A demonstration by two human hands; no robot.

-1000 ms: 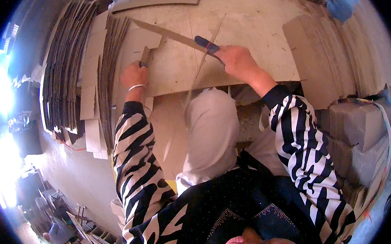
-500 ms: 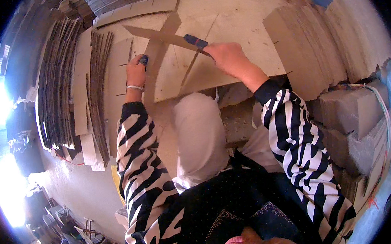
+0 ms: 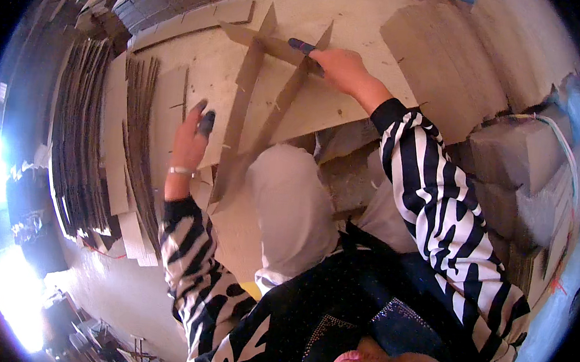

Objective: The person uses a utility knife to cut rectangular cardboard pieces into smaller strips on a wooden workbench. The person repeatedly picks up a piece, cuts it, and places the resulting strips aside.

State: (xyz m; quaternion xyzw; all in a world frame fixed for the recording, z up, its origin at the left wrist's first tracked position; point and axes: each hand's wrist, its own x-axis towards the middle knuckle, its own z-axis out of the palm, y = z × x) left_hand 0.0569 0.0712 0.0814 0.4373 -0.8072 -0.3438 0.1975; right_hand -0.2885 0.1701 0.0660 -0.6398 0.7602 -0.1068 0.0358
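Note:
On the pale board [image 3: 355, 111], a cardboard cross strip [image 3: 282, 50] stands on edge across two long cardboard strips, a left one [image 3: 244, 83] and a right one [image 3: 283, 102]. The strips meet at slots. My right hand [image 3: 346, 70] is closed on the cross strip near its right end, where it crosses the right long strip; a dark cover wraps a fingertip. My left hand [image 3: 190, 142], with dark-covered fingertips, is held apart from the strips, fingers spread and nothing in them. It hovers beside the flat slotted cardboard pieces [image 3: 169, 98].
Upright stacks of cardboard strips [image 3: 82, 126] stand at the left. A flat cardboard pile [image 3: 439, 64] lies on the right of the board. Further bundles [image 3: 175, 1] lie at the far left. A cable [image 3: 556, 129] runs down the right side near grey blocks [image 3: 517, 156].
A second long strip now stands beside the right one, joined to the cross strip. My left hand has let go and drawn back toward me; my right hand has shifted slightly.

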